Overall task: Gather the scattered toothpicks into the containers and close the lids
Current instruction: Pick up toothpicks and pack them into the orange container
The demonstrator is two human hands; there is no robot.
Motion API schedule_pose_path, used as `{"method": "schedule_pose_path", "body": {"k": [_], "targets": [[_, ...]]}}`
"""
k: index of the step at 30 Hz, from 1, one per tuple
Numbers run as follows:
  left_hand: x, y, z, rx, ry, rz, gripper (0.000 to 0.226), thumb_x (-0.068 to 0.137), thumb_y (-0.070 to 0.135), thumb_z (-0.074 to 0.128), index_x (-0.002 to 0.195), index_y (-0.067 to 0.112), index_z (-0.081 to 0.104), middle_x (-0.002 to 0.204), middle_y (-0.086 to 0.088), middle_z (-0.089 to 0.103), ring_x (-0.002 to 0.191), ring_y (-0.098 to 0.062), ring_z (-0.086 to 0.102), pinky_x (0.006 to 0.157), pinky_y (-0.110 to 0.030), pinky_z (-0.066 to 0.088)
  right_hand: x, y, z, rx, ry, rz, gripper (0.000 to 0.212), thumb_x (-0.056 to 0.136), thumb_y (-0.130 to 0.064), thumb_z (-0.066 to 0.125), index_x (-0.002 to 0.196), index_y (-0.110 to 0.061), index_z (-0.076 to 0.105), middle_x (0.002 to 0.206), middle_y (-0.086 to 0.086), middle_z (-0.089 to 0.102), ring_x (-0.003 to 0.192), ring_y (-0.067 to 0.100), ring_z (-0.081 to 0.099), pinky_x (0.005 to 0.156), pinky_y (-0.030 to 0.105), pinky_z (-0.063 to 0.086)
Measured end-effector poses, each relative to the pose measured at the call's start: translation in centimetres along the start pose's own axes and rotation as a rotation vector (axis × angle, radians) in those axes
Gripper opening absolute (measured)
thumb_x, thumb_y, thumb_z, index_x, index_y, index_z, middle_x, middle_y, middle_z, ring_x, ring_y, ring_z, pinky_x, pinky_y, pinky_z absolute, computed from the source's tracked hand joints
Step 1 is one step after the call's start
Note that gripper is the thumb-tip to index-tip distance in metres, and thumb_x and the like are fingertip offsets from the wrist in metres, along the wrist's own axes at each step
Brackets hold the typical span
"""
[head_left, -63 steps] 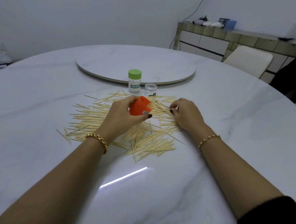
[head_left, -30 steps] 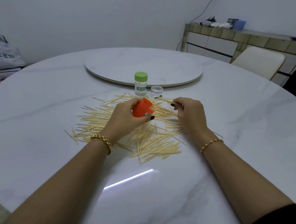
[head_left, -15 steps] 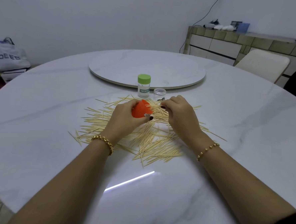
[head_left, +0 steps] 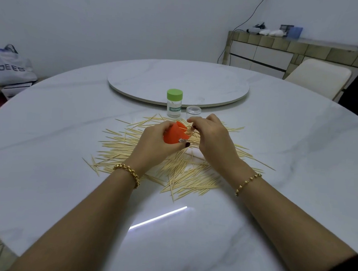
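Pale pointed toothpicks (head_left: 192, 178) strewn on counter (head_left: 65, 191), centre frame | left hand (head_left: 152, 147) grip clasps tilted orange container (head_left: 174, 136) | right hand (head_left: 212, 140) grip pinches some at its mouth

Marble table (head_left: 298, 163) bears a turntable (head_left: 177, 78) — plus scattered toothpicks (head_left: 192, 178), green-lidded jar (head_left: 174, 103), clear container (head_left: 193, 113).

The toothpicks (head_left: 192, 178) lie spread mid-frame on the table (head_left: 298, 163). Above them the left hand (head_left: 152, 144) grips a tilted container (head_left: 173, 135); the right hand (head_left: 213, 141), just right of it, pinches toothpicks at its mouth. Behind stand a capped container (head_left: 174, 103) and, right of it, a small jar (head_left: 193, 111), before the turntable (head_left: 177, 80).
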State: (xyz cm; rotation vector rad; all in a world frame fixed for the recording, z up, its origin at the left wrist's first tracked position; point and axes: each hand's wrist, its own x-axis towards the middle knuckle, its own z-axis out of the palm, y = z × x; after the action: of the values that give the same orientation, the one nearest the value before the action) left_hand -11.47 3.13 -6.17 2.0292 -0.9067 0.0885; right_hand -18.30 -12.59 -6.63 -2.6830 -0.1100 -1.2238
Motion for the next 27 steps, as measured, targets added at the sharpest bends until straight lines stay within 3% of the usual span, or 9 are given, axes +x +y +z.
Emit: {"method": "schedule_pose_path", "body": {"k": [3,5,8,10,12,15,21,24,27], "targets": [[-0.1,0.1,0.1,-0.013,-0.006,0.0,0.057,0.072,0.041,0.078,0.123,0.022,0.058,0.109,0.009,0.062,0.1,-0.008,0.056,0.071,-0.007,0.041,-0.1,-0.4,-0.5,0.058,0.027,-0.012,0.031,0.083,-0.009,0.05,0.108,-0.001,0.065,0.084,0.009,0.069,0.084,0.027,0.059,0.064,0.041,0.056],[-0.1,0.2,0.1,-0.019,-0.012,0.0,0.059,0.072,0.041,0.078,0.123,0.021,0.058,0.11,0.009,0.061,0.1,-0.008,0.056,0.071,-0.008,0.042,-0.2,-0.7,-0.7,0.143,0.054,0.038,0.038,0.086,-0.021,0.042,0.108,-0.001,0.066,0.089,0.013,0.067,0.087,0.027,0.063,0.073,0.039,0.058],[-0.1,0.3,0.2,-0.022,-0.015,0.0,0.061,0.073,0.042,0.078,0.126,0.019,0.057,0.112,0.007,0.061,0.101,-0.009,0.056,0.07,-0.007,0.042,-0.2,-0.4,-0.7,0.239,0.112,0.158,0.028,0.089,-0.007,0.043,0.106,-0.005,0.066,0.097,0.011,0.066,0.092,0.018,0.064,0.083,0.032,0.055],[-0.1,0.3,0.2,-0.025,-0.015,-0.004,0.062,0.073,0.041,0.078,0.126,0.019,0.056,0.112,0.008,0.06,0.102,-0.009,0.055,0.07,-0.006,0.041,-0.1,-0.4,-0.8,0.313,0.172,0.228,0.024,0.092,0.0,0.044,0.102,-0.006,0.064,0.096,0.006,0.068,0.087,0.008,0.064,0.077,0.022,0.052],[-0.1,0.3,0.2,-0.027,-0.018,-0.01,0.062,0.074,0.042,0.077,0.127,0.02,0.056,0.113,0.008,0.059,0.103,-0.009,0.054,0.069,-0.006,0.041,0.1,-0.9,-1.3,0.419,0.222,0.311,0.019,0.094,0.004,0.044,0.099,-0.005,0.06,0.097,0.003,0.07,0.068,-0.006,0.059,0.062,0.007,0.042],[-0.1,0.3,0.1,-0.025,-0.013,-0.015,0.059,0.075,0.041,0.076,0.126,0.021,0.056,0.111,0.009,0.058,0.103,-0.009,0.054,0.065,-0.003,0.04,0.3,-1.3,-1.6,0.553,0.275,0.433,0.014,0.097,0.001,0.041,0.095,-0.011,0.047,0.101,0.0,0.071,0.047,0.001,0.046,0.048,0.011,0.032],[-0.1,0.3,0.2,-0.031,-0.02,-0.009,0.063,0.074,0.042,0.077,0.128,0.019,0.055,0.114,0.008,0.058,0.105,-0.008,0.053,0.064,-0.003,0.04,0.1,-1.6,-1.3,0.675,0.242,0.477,0.013,0.099,-0.002,0.04,0.097,-0.013,0.047,0.109,0.002,0.07,0.08,-0.009,0.061,0.071,0.008,0.043],[-0.1,0.4,0.3,-0.035,-0.013,0.008,0.061,0.074,0.042,0.077,0.127,0.019,0.056,0.112,0.009,0.059,0.103,-0.008,0.054,0.064,0.0,0.041,-0.2,-1.4,-0.4,0.744,0.197,0.468,0.01,0.099,-0.002,0.039,0.102,-0.004,0.048,0.113,0.006,0.068,0.111,0.004,0.06,0.089,0.015,0.045],[-0.1,0.4,0.3,-0.053,0.002,0.022,0.056,0.076,0.036,0.077,0.125,0.019,0.057,0.11,0.008,0.061,0.102,-0.008,0.056,0.067,0.0,0.042,-0.4,-1.7,0.1,0.793,0.138,0.479,0.012,0.099,-0.001,0.038,0.103,-0.006,0.049,0.116,0.005,0.067,0.114,0.006,0.059,0.09,0.018,0.047]]}}
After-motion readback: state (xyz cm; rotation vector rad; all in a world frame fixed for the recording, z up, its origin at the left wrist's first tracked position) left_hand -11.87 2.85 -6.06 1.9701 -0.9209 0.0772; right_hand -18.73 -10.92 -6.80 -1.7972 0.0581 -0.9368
